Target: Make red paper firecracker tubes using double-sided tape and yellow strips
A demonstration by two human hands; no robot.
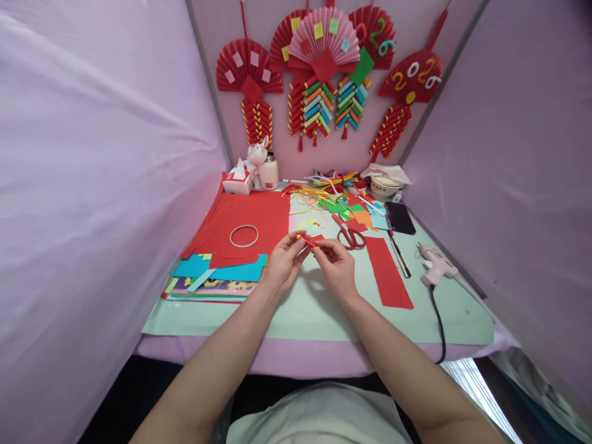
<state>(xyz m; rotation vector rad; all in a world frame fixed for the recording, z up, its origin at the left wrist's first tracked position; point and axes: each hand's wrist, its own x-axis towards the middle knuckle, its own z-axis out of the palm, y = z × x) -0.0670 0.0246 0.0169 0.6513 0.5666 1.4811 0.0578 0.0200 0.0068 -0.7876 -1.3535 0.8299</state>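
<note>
Between my two hands is a small red paper roll (307,241) with yellow at its ends, held above the middle of the table. My left hand (287,254) pinches its left end, and my right hand (337,262) grips the right end with fingertips closed. Just behind my right hand lie red-handled scissors (351,238). To the right of that hand, a red paper strip (388,272) rests flat on the pale green mat (319,317). Parts of the roll are hidden by my fingers.
Left are red sheets (271,216), a roll of tape (244,236) and stacked coloured paper (217,287). On the right sit a glue gun (437,265) with a cord, a black phone (400,217) and a thin dark tool (399,254). Paper fans (324,40) hang behind.
</note>
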